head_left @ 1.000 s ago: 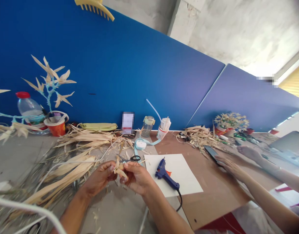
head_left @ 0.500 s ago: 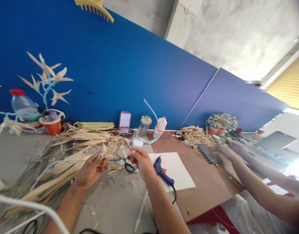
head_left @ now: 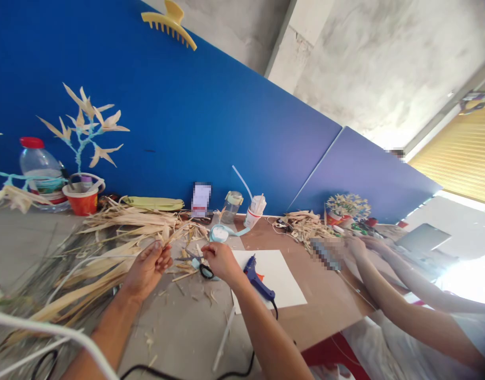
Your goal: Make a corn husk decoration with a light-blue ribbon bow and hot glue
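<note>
My left hand [head_left: 150, 268] pinches a pale dried corn husk flower [head_left: 165, 233] between thumb and fingertips, its petals pointing up. Facing it a short way to the right, my right hand [head_left: 222, 259] has its fingers curled closed. Whatever those fingers hold, if anything, is too small to make out. Scissors [head_left: 206, 271] with black handles lie on the table just below the right hand. A roll of light blue tape [head_left: 219, 233] lies behind it. To the right, a blue glue gun [head_left: 258, 278] rests on a white sheet of paper [head_left: 290, 274].
Loose husks [head_left: 103, 258] spread over the left side. A red cup [head_left: 82, 201] with a husk-flower branch [head_left: 81, 142] and a bottle [head_left: 42, 177] stand at the back left. A phone [head_left: 201, 199], jar [head_left: 231, 206] and white cup [head_left: 255, 212] line the partition. At right are a co-worker's hands [head_left: 355, 247].
The view has tilted slightly, so the partition and the clip on it sit lower. My right hand has moved a little left and its fingers are more curled. My left hand keeps the flower.
</note>
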The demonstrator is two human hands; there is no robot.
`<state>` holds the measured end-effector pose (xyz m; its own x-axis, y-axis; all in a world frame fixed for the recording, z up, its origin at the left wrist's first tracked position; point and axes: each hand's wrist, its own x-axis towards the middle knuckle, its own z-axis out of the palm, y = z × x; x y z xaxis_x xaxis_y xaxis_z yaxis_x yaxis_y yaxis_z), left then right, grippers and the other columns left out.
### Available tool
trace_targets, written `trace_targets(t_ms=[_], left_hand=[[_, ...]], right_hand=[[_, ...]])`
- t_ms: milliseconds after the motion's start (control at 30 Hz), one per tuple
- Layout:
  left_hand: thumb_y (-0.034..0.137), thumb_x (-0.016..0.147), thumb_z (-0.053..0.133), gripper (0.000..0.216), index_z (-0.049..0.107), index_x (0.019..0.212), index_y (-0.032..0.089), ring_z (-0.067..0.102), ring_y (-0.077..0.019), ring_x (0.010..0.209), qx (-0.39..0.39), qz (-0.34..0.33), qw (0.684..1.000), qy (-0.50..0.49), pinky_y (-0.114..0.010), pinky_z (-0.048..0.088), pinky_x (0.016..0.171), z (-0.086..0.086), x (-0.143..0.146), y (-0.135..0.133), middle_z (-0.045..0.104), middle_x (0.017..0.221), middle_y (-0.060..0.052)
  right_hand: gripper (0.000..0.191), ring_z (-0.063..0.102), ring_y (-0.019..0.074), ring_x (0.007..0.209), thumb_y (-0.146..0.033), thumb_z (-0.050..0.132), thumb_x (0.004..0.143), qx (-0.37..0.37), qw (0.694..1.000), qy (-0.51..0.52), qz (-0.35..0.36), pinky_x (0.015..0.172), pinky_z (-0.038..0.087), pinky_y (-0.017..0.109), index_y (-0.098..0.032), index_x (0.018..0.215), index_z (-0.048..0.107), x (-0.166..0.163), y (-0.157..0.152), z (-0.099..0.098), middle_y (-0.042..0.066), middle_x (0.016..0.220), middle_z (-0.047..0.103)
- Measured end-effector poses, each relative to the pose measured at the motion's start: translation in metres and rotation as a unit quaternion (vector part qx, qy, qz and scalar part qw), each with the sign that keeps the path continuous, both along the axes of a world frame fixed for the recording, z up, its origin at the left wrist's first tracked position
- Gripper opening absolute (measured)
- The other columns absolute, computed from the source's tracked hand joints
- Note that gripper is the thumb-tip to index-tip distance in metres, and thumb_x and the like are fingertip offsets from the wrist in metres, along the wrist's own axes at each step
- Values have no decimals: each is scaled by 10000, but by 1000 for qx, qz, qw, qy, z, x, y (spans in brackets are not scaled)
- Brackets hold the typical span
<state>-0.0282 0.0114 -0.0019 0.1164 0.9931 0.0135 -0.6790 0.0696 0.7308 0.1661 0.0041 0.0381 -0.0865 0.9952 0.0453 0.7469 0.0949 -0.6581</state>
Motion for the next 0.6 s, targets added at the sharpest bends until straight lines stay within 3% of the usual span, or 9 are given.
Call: trace_targets(t_ms=[100,233,433,600], left_hand=[[397,652,824,325,668,706,117,325,-38,468,2,4,1000,-4,-167,388,482,0,1,0,389,497,68],[411,631,833,349,659,697,116,309,-37,465,-2,1,1000,7,-171,374,477,0,2,0,387,502,68],[437,665,804,349,649,713,128,306,-41,464,2,-18,1000,16,-176,386,498,-3,4,0,380,508,71],[434,672,799,346,631,698,133,307,-40,458,-1,-20,1000,20,-177,386,497,-3,5,0,391,510,70]], right_hand=[[277,663,167,906,-131,476,841,6,989,-145,36,753,446,227,-183,990,703,-2,6,-8,64,1001,733],[280,640,220,940,-114,520,781,14,946,-313,79,742,445,267,-171,991,696,12,13,-18,113,1009,702],[307,576,264,1037,-129,536,785,23,921,-362,144,822,431,334,-207,1034,698,29,19,-31,123,1084,640],[221,590,253,998,-135,538,799,21,907,-379,182,802,433,319,-165,942,704,33,23,-25,125,1048,644]])
